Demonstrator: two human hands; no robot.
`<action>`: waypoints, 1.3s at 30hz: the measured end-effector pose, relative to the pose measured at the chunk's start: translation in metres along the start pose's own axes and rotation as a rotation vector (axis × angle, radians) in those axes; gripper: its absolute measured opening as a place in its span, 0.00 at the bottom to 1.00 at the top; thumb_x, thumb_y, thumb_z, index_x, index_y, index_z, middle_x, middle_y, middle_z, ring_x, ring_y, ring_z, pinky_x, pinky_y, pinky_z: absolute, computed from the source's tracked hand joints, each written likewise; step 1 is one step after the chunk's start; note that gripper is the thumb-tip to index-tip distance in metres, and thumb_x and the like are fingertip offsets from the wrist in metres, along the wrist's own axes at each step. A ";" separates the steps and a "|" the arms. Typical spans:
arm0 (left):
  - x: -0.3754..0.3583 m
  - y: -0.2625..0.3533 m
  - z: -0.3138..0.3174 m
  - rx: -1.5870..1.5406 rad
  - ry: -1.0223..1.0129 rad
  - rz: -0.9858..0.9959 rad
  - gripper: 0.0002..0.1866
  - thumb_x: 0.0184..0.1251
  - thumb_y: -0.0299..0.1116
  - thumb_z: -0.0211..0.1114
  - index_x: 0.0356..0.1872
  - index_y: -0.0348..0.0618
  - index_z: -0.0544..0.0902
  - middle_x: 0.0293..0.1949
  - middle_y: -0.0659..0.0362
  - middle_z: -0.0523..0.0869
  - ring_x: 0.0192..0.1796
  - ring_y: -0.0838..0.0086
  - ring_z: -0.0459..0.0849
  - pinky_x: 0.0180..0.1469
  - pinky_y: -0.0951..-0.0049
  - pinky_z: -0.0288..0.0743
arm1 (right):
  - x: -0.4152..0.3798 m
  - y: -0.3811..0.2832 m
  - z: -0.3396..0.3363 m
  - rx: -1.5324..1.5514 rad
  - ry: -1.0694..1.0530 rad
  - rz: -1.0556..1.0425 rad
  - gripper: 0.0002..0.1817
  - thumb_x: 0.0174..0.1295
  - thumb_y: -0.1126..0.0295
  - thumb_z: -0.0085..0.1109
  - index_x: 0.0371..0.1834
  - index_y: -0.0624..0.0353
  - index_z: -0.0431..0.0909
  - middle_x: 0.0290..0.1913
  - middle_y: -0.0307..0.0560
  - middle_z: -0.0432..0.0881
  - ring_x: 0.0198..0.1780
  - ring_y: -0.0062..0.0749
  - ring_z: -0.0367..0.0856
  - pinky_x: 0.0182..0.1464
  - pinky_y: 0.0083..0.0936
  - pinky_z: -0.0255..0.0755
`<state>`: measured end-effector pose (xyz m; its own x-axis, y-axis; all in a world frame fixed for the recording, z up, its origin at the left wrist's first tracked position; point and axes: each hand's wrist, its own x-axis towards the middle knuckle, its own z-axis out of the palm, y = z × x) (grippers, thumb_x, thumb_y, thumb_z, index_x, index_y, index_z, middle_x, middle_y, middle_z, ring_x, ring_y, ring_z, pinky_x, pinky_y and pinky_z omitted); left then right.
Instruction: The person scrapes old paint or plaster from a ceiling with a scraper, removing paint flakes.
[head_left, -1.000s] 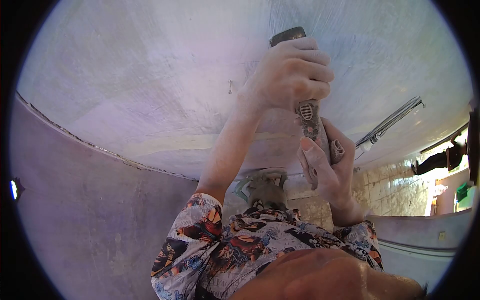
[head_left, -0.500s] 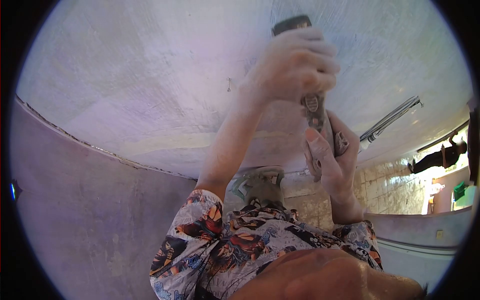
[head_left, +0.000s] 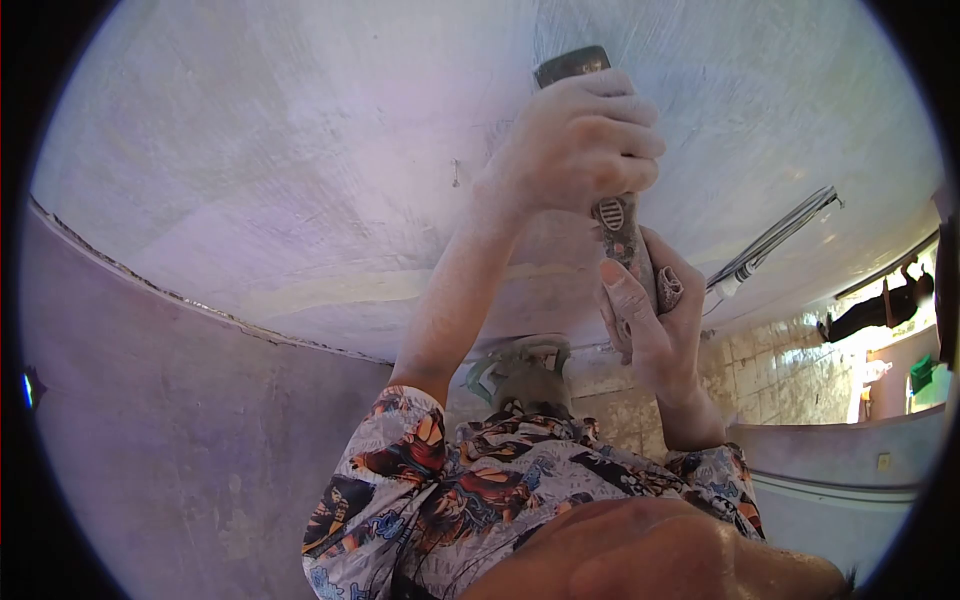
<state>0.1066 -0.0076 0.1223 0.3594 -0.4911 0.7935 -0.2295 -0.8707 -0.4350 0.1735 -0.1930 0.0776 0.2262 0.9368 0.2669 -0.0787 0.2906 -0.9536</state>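
Observation:
My left hand point(head_left: 582, 145), pale with dust, is closed over the upper part of a long handheld power tool point(head_left: 614, 240), back of the hand towards me. The tool's dark, block-like end point(head_left: 575, 66) sticks out past my knuckles and overlaps the plastered surface. Below this grip, a ribbed oval part and the dusty body show. My right hand point(head_left: 655, 320) wraps the lower end, thumb along the near side, fingers partly hidden behind it. A rounded, dust-caked part point(head_left: 669, 288) of the tool shows inside that hand.
The pale, streaked plaster surface point(head_left: 300, 180) spreads behind the tool. Bundled cables point(head_left: 775, 238) stick out of it at right. A greenish stool-like thing point(head_left: 520, 368) is below, near tiled floor point(head_left: 760, 385). Another person point(head_left: 885, 308) stands far right by a bright opening.
Both hands and the power tool have shifted slightly left, with the upper end a little lower in view. Both grips stay the same. The far person's arm is raised a little more.

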 end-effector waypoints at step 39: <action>-0.005 0.013 0.000 0.033 -0.165 -0.042 0.11 0.33 0.38 0.60 0.14 0.51 0.66 0.20 0.69 0.68 0.29 0.72 0.74 0.34 0.72 0.67 | -0.009 0.015 -0.004 0.014 0.020 0.022 0.09 0.69 0.68 0.59 0.42 0.65 0.77 0.20 0.29 0.70 0.19 0.09 0.63 0.20 0.12 0.54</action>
<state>0.1018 -0.0161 0.1125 0.5125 -0.4498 0.7315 -0.1827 -0.8894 -0.4190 0.1741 -0.1978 0.0608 0.2441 0.9388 0.2432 -0.0977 0.2733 -0.9569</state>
